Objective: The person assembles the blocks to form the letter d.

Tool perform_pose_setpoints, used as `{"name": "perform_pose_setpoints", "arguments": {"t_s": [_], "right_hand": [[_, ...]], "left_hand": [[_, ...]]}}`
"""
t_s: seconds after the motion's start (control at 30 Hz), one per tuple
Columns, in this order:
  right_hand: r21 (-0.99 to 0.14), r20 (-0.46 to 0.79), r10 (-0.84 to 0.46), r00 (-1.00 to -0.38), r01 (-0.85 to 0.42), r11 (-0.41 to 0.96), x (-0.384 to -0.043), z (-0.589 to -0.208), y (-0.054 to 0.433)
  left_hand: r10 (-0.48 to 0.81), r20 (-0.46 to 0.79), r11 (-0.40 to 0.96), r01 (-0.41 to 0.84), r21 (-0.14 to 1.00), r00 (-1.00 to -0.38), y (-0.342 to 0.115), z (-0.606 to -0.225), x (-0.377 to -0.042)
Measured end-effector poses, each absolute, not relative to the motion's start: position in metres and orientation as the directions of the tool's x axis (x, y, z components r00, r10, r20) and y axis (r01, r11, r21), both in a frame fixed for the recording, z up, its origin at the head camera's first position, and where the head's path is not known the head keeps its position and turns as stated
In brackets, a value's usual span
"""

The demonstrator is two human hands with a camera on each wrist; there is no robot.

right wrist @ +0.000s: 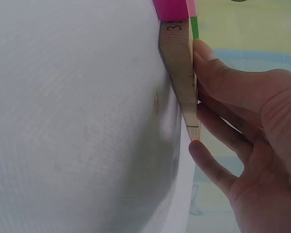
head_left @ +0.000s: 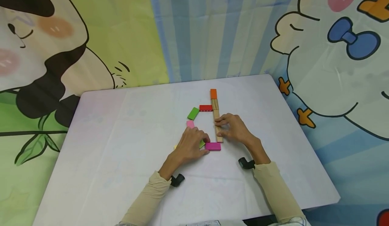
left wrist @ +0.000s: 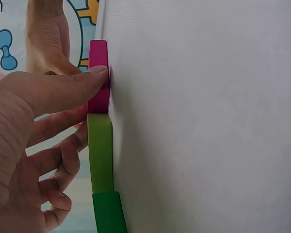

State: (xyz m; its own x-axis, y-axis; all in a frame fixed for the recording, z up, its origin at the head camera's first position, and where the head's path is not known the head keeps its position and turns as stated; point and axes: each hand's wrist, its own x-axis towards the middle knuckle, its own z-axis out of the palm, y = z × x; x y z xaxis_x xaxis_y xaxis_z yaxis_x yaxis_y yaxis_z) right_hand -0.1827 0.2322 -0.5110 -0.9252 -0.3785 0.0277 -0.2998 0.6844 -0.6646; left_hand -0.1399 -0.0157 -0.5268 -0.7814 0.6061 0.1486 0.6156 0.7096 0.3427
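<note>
My left hand [head_left: 191, 143] pinches the left end of a magenta block [head_left: 215, 146], its thumb on the near face. Against that block's end lies a light green block [left wrist: 101, 155], followed by a dark green block [left wrist: 110, 213]; the left hand mostly covers this stretch in the head view. Reaching in from the right, my right hand [head_left: 235, 128] rests its thumb and fingertips along a bare-wood strip [head_left: 217, 131]. Printed marks show near the strip's end in the right wrist view, where it meets the magenta block.
An orange block [head_left: 213, 93] caps the wood strip's far end. A red block [head_left: 206, 108] joins its left side, then a green block [head_left: 193, 113] and a pink block [head_left: 190, 123] curve down toward the left hand. All lie on a white-covered table [head_left: 121, 158] before a printed cartoon cloth.
</note>
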Motion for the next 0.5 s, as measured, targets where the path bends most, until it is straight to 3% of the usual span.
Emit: {"name": "perform_pose_setpoints", "arguments": {"t_s": [0.5], "right_hand": [[-0.673, 0.011, -0.373, -0.928, -0.283, 0.683, -0.1822, -0.5090, 0.2313]], "left_hand": [[0.606, 0.126, 0.721, 0.609, 0.329, -0.785, -0.0198, -0.5253, -0.1405]]}}
